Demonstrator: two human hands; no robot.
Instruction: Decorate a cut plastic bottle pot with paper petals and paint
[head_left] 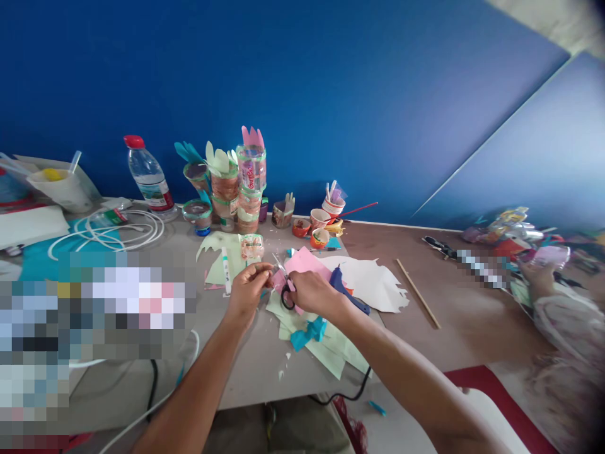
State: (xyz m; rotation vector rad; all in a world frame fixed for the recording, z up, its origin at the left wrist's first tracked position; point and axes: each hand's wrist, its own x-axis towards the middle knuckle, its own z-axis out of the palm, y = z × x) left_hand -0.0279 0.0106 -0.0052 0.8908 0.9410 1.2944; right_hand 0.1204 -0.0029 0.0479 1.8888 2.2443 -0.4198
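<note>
My right hand [312, 291] is closed around a pair of scissors with black handles [286, 296]. Their blades point up and to the left, toward my left hand [248, 291]. The left fingertips are pinched together right beside the blades; what they hold is too small to make out, though some pink shows there. Behind the right hand lies a sheet of pink paper [309, 260]. A blue glue gun [336, 279] rests just right of it. Below are pale green paper sheets [331, 358] and a crumpled blue-green scrap [309, 333].
Stacked, decorated cups [224, 189] stand along the blue wall, near a water bottle [150, 180]. A marker [225, 271] lies left of my hands. White paper [378, 284] and a wooden stick [418, 293] lie to the right. Another person's sleeve [567, 334] appears at far right.
</note>
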